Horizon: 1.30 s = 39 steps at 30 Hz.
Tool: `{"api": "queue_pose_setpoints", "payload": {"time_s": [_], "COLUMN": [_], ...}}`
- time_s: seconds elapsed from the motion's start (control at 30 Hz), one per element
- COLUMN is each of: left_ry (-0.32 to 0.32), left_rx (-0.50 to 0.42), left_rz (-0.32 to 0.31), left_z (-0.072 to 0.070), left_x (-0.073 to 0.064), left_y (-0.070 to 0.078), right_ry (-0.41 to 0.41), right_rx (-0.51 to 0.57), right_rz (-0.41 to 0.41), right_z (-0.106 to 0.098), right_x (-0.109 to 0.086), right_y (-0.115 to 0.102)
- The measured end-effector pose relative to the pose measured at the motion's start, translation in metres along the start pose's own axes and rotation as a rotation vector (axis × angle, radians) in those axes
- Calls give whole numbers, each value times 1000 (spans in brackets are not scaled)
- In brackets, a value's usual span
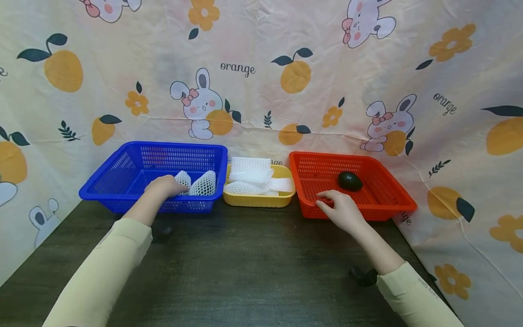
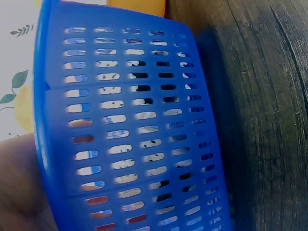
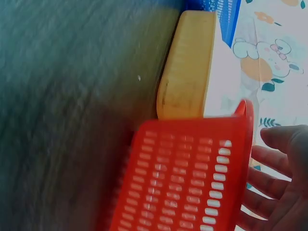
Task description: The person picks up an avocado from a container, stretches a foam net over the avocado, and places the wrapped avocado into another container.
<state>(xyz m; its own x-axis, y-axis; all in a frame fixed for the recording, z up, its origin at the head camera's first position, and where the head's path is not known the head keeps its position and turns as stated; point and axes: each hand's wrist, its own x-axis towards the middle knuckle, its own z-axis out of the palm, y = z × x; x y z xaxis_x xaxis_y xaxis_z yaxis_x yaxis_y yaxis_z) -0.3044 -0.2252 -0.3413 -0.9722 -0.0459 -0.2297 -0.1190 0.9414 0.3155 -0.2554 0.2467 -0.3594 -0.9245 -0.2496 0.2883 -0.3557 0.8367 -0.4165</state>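
My left hand [image 1: 164,186] reaches over the front rim of the blue basket [image 1: 139,198]. Its fingertips are right at a white foam net [image 1: 182,178], beside a second bulging foam net [image 1: 203,184]. The basket wall hides most of these fingers in the left wrist view, and I cannot tell whether they grip the net. Over the near left part of the red basket [image 1: 390,193] is my right hand [image 1: 341,209], its fingers loosely bent and holding nothing. A dark green avocado [image 1: 350,180] lies in that basket, beyond the hand.
Between the two baskets stands a yellow tray [image 1: 257,200] with several flat white foam nets [image 1: 250,170] piled in it. All three containers sit on a dark wooden table [image 1: 253,268], with a printed cloth [image 1: 257,104] hanging behind and at the sides.
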Motion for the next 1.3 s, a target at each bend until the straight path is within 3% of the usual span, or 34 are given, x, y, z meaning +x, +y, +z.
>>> {"api": "queue_pose_setpoints", "payload": {"time_s": [0.5,0.9,1.07,1.2,1.3], "left_ry": [128,283,308,362,392], "left_rx": [-13,-120,-177,-199,-228], "left_rz": [146,287,382,493,540], "left_z": [6,21,30,37,41], "left_x": [-15,-28,-34,-35,-35], "left_y": [2,8,12,14,16], "right_ry": [-31,-55,-75,-105,-121], "right_rx": [-51,-50,-38,-40,-42], "right_rz": [57,188,224,260,283], "right_z": [-48,-60,-65,-69,-69], "right_x": [12,24,34,43,50], "right_y": [32,64,74,84,92]}}
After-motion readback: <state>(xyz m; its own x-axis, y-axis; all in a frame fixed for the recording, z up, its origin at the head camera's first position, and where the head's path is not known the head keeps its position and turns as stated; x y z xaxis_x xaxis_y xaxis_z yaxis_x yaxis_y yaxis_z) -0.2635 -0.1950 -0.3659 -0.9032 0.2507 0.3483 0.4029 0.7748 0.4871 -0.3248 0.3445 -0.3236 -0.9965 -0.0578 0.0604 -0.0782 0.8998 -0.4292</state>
